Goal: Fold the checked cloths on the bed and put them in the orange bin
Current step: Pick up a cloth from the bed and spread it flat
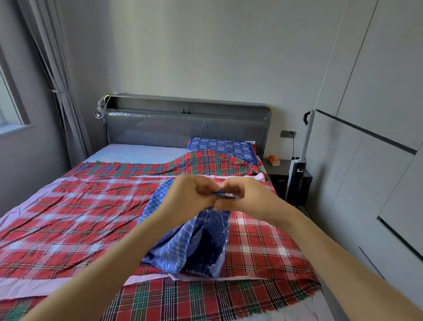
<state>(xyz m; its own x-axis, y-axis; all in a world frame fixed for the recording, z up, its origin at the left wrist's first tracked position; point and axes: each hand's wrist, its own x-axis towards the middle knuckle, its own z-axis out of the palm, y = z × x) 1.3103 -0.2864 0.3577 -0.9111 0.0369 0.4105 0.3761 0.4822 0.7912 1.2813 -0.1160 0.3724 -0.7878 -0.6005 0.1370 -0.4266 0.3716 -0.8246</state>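
**Both hands pinch the blue cloth above the bed**

The left hand (192, 194) and the right hand (246, 196) are raised side by side over the middle of the bed (133, 153), almost touching; the fingers of both are curled, and together they pinch the gathered top edge of a blue cotton cloth with a fine white check (203, 245); the blue cloth hangs from that grip in loose upright folds, and its lower end rests on the bedding towards the near end of the bed.

Under it a large red-and-white checked cloth with a pale lilac border (70, 214) lies spread across most of the mattress; a red-and-green tartan cloth (187, 302) shows beneath it at the near edge and again at the far side, where it climbs onto a blue flower-patterned pillow (224, 146); behind the pillow stands a grey padded headboard (158, 130).

To the right of the bed is a dark bedside table (282, 163) with a small orange box (274, 160) on top; a white upright vacuum cleaner (303, 145) stands just beside it, against grey wardrobe doors (390, 95); a grey curtain (54, 63) hangs at the left.
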